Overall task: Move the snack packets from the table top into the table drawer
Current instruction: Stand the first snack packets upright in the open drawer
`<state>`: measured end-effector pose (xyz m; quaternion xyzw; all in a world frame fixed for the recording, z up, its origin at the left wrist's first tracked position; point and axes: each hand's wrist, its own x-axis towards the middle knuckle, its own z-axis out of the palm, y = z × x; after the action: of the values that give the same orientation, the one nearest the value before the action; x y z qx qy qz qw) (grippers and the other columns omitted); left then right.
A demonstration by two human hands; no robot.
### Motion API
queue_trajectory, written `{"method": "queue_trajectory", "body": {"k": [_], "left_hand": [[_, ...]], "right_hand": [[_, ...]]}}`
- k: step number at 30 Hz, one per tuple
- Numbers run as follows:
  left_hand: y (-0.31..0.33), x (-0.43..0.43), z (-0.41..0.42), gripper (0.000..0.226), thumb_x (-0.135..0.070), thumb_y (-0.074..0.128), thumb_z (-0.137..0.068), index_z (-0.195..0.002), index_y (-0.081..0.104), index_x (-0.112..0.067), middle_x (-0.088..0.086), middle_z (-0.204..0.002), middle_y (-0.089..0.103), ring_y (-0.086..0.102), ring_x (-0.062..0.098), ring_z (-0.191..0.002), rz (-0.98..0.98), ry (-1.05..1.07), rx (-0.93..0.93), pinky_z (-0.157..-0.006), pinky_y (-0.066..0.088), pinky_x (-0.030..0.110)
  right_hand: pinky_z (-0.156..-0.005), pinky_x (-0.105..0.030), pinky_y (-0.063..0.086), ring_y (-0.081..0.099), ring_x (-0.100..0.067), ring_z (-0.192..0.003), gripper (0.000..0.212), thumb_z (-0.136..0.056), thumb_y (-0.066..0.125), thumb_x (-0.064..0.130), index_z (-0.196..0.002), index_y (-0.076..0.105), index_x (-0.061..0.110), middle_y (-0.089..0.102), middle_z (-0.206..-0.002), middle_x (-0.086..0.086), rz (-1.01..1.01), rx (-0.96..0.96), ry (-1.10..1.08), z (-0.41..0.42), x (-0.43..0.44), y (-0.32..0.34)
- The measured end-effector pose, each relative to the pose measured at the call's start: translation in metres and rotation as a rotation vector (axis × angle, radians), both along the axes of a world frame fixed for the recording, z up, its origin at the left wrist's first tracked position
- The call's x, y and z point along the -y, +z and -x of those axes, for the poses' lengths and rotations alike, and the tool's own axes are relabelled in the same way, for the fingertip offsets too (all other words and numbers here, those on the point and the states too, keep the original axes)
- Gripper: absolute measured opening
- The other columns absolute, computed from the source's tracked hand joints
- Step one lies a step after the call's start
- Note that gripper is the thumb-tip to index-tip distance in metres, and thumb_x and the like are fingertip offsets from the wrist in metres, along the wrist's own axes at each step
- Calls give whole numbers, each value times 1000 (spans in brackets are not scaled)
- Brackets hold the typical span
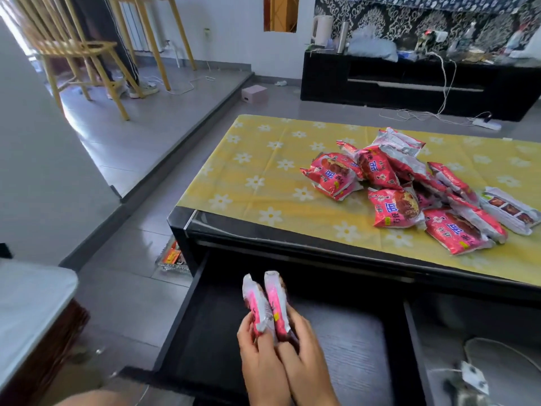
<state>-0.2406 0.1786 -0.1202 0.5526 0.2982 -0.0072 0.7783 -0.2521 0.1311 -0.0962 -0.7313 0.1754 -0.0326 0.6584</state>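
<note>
Two pink and silver snack packets stand on edge, side by side, over the open black drawer [205, 341]. My left hand [260, 361] grips the left packet [257, 306]. My right hand [307, 358] grips the right packet [276, 300]. The two hands touch each other, low in the drawer's left half. On the table [263, 177], covered by a yellow daisy-print cloth, a pile of several red snack packets [407, 183] lies to the right, with one white packet [509, 209] at its right end.
A second open drawer compartment [480, 347] on the right holds cables and a plug. A silver tray [172, 259] lies on the floor by the table's left corner. A black TV unit [409, 80] stands behind, wooden chairs [73, 48] far left.
</note>
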Motion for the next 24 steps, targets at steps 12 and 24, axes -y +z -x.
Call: {"method": "queue_trajectory", "body": {"k": [12,24], "left_hand": [[-41,-95,-127,24,-20,51,-101,-119,59,-33,5,-104,75,72,25,-96,-220,-169,-190,-91,60,50],[-83,-96,-158,47,-29,58,-103,-149,55,-35,1,-135,70,65,25,-124,-123,74,-197,-110,51,51]], "right_hand": [[-107,-41,49,60,-14,-121,48,-91,49,26,-137,59,37,65,-134,7,-33,-251,120,-117,-63,-79],[-95,-30,46,58,-14,-117,46,-84,56,36,-130,56,32,61,-131,5,48,-175,24,-170,-88,-103]]}}
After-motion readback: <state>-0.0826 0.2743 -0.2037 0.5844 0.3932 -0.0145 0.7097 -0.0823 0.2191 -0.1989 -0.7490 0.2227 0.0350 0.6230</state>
